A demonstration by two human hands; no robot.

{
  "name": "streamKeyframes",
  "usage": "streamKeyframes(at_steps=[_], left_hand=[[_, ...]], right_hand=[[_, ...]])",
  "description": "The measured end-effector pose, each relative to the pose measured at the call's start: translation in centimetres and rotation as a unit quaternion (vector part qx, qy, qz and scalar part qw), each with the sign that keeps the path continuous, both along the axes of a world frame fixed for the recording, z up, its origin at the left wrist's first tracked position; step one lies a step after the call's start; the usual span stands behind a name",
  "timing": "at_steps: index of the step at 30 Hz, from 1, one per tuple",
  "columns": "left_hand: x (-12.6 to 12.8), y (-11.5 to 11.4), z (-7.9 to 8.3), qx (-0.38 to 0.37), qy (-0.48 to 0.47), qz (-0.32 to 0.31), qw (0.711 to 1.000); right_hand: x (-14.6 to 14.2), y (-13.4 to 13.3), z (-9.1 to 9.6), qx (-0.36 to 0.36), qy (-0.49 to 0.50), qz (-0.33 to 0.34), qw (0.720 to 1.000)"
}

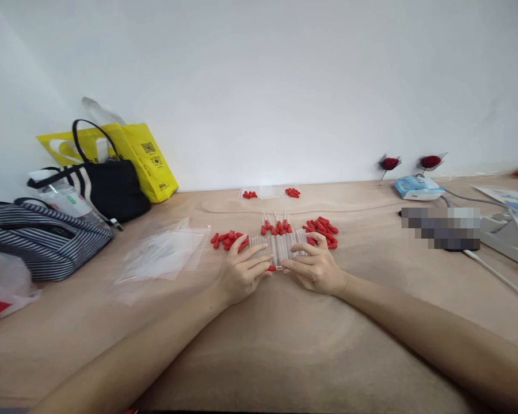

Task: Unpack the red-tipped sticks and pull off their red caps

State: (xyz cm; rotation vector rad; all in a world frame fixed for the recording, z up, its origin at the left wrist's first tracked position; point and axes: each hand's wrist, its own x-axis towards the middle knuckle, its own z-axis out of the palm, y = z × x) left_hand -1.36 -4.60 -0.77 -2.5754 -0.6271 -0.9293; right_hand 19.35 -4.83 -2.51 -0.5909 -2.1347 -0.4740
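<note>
Near the middle of the table, my left hand (244,273) is closed, pinching a red rubber bulb (271,268). My right hand (315,269) grips a thin clear dropper tube (280,268) whose end meets the bulb; how far it sits inside I cannot tell. Just beyond my fingers lies a row of clear dropper tubes (278,247) side by side. Behind the row are several droppers with red bulbs (280,227), their tips pointing away. Loose red bulbs lie in a left pile (228,238) and a right pile (322,229), each beside a hand.
Clear zip bags (162,253) lie to the left. A striped pouch (47,238), a black bag (116,192) and a yellow bag (149,161) stand farther left. Bagged red-bulb droppers (265,192) lie near the wall. A tissue pack (418,188), a cable (501,276) and a power strip (509,238) are right.
</note>
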Motion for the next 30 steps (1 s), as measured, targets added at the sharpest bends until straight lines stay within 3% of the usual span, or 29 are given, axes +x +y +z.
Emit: streamKeyframes(at_steps=[6, 13, 19, 25, 30], left_hand=[[-0.8, -0.4, 0.4, 0.011, 0.001, -0.006, 1.000], [-3.4, 0.8, 0.0, -0.038, -0.085, 0.093, 0.991], [-6.2, 3.6, 0.5, -0.072, -0.197, 0.249, 0.946], [-9.7, 5.8, 1.3, -0.220, -0.224, 0.400, 0.861], [-9.8, 6.1, 0.7, -0.255, -0.108, 0.408, 0.870]], right_hand=[[0.8, -0.3, -0.1, -0.004, -0.001, -0.006, 1.000], [2.4, 0.3, 0.0, -0.090, 0.030, -0.110, 0.989], [1.1, 1.0, 0.3, -0.179, 0.034, -0.133, 0.974], [-1.5, 2.5, 1.2, -0.187, 0.085, -0.101, 0.973], [-4.5, 3.0, 1.4, -0.167, 0.003, -0.147, 0.975]])
